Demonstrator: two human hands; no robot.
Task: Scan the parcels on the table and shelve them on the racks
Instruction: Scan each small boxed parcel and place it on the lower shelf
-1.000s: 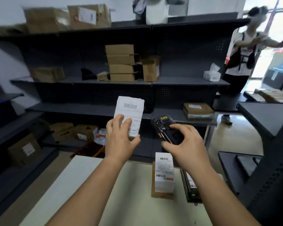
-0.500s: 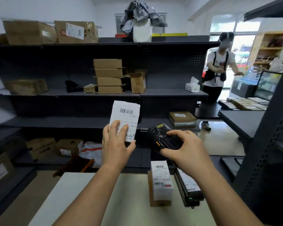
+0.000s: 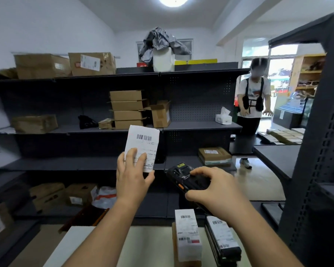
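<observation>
Paper slip (image 3: 143,143), scanner (image 3: 183,175), left hand (image 3: 132,182) and right hand (image 3: 218,193) lower in frame than before; background person (image 3: 252,105) at right, arms now down.

Left hand (image 3: 132,181) and right hand (image 3: 219,191), both bare; left forearm (image 3: 102,230) and right forearm (image 3: 258,231) likewise uncovered to the lower frame edge.

walls (image 3: 46,26) white | ceiling lamp (image 3: 174,0) lit | windows (image 3: 281,53) bright, right | floor (image 3: 258,182) pale | dark racks (image 3: 201,128) along back wall

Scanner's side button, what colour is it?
The button is orange, on the black scanner; head view.
</observation>
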